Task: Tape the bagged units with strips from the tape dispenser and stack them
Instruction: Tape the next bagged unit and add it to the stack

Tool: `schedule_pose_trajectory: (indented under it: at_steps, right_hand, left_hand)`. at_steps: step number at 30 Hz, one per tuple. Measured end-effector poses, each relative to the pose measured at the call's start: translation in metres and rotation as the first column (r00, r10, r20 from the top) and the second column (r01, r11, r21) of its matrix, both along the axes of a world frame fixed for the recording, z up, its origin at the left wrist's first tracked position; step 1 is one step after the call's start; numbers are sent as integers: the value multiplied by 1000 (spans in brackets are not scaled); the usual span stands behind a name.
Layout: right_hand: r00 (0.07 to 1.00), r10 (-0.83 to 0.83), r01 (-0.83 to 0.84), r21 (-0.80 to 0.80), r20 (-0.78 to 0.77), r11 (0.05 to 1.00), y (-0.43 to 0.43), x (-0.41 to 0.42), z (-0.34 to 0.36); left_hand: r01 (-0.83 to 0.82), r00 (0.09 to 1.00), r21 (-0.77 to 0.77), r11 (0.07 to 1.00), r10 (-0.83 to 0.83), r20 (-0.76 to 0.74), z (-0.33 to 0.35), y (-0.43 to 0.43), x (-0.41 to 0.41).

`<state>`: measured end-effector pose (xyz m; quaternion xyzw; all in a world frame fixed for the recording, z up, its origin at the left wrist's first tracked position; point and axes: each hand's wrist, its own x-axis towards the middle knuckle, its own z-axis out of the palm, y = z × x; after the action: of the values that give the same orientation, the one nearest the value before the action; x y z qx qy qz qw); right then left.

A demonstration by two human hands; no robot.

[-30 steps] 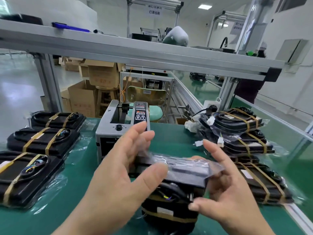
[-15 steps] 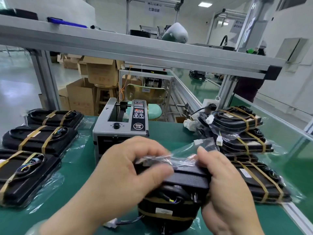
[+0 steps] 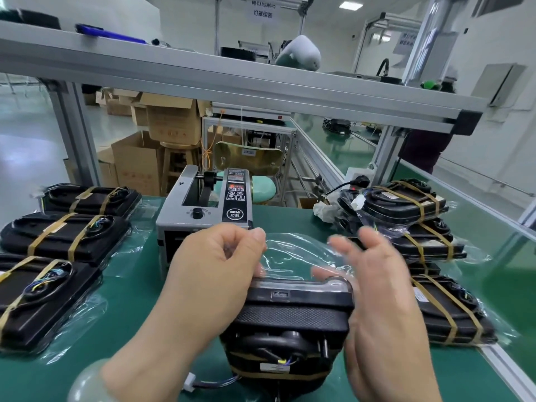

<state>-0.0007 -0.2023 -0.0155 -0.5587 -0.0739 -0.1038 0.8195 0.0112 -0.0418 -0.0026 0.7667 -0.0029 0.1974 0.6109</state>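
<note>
Fingers, left hand: we see the left hand [image 3: 214,274] at lower centre of the frame, its fingers [image 3: 255,235] curled, and thumb and forefinger pinch the loose top edge of the clear bag [image 3: 293,250].
Fingers, right hand: the right hand [image 3: 380,288] has its fingers [image 3: 368,242] spread and almost straight, blurred. Its palm side lies at the right end of the unit. We cannot tell if the fingertips touch the bag.
Bagged unit: the black bagged unit [image 3: 293,317] stands on its edge between both hands, at bottom centre, over the green table [image 3: 139,288].
White connector: the white connector [image 3: 190,385] lies on the table on thin wires, at the unit's lower left.
Tape dispenser: the grey tape dispenser [image 3: 203,210] stands just behind the left hand, in the middle of the frame.
Left row: the left row [image 3: 63,236] is three taped units, lying flat one behind the other at the left edge.
Right stack: the right stack [image 3: 429,245] of taped units is piled at the right side.
</note>
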Motion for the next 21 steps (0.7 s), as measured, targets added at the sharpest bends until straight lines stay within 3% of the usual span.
schedule_pose_trajectory:
  at_steps: [2, 3, 5, 8, 10, 15, 21]
  right_hand:
    - [969, 49, 29, -308, 242, 951, -10, -4, -5]
    - [937, 124, 49, -474, 327, 879, -14, -6, -7]
    - [906, 238, 45, -638, 351, 769, -21, -7, -10]
    - [938, 299, -129, -622, 177, 772, -26, -5, -8]
    - [972, 186, -71, -576, 143, 814, -28, -3, -11]
    - [972, -119, 193, -400, 202, 896, -25, 0, -21]
    - [945, -204, 286, -344, 257, 894, -13, -3, -24]
  left_hand:
    - [15, 999, -57, 998, -17, -33, -1, 1, 0]
    - [23, 998, -107, 994, -29, -56, -1, 1, 2]
    - [64, 987, -203, 977, -92, -134, 1, 1, 5]
    - [189, 937, -399, 897, -286, -200, 6, 7, 7]
    - [203, 930, -472, 858, -320, -181, 5, 18, 6]
    - [-129, 939, -534, 836, -69, -336, -24, 49, 14]
    - [-279, 872, -603, 747, -66, -485, -47, 53, 26]
